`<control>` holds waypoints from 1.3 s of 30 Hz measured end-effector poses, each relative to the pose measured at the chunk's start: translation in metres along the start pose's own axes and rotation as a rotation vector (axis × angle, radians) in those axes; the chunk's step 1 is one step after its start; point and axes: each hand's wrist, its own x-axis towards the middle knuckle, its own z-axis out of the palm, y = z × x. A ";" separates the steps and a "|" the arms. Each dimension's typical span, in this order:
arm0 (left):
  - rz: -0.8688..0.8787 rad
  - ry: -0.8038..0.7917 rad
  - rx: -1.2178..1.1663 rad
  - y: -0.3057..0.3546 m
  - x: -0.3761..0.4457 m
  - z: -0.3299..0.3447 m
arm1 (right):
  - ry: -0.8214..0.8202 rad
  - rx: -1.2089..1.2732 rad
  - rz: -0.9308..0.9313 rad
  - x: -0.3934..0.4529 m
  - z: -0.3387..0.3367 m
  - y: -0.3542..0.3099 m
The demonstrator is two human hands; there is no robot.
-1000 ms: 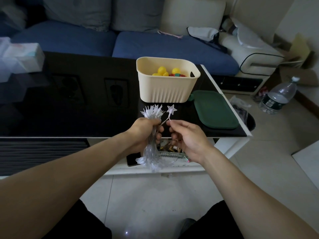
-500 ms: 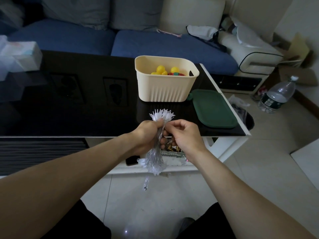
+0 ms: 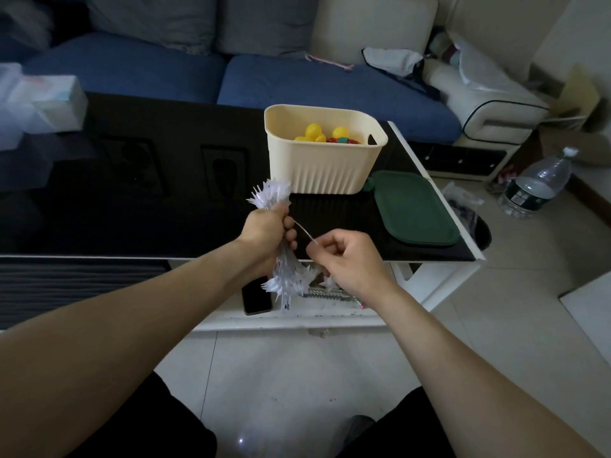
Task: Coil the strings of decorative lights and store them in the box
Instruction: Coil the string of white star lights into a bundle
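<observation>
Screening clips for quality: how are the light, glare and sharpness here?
Head view: dim overall, glossy table mirrors dark shapes; hands and lights sharp; tissue box at far left smeared; wide-angle bending at the edges.

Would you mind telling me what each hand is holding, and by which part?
The left hand grips the bundled white star-shaped string lights around their middle; the right hand pinches the thin loose wire end.

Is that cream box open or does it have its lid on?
Open: the cream box shows its contents, and the green lid lies flat beside it.
</observation>
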 end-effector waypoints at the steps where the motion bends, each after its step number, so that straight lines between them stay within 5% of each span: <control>1: 0.001 0.013 -0.024 0.003 0.000 0.000 | -0.006 -0.005 -0.021 -0.001 -0.002 0.000; 5: -0.024 0.002 -0.143 0.011 -0.003 -0.003 | -0.019 0.001 -0.046 0.000 -0.005 -0.001; 15: -0.041 -0.101 -0.271 0.017 -0.010 -0.003 | -0.157 0.161 0.224 0.004 -0.014 0.013; 21: -0.006 -0.144 -0.164 0.016 -0.017 0.003 | 0.064 0.209 0.107 0.009 -0.020 0.006; 31: -0.030 -0.198 -0.123 0.014 -0.032 0.016 | -0.351 0.245 0.023 0.004 0.010 -0.008; 35: 0.087 -0.223 0.204 0.015 -0.026 0.003 | -0.379 0.115 0.017 0.004 0.009 -0.006; 39: 0.108 -0.234 0.262 0.020 -0.018 -0.007 | -0.388 0.093 -0.046 0.003 0.013 -0.007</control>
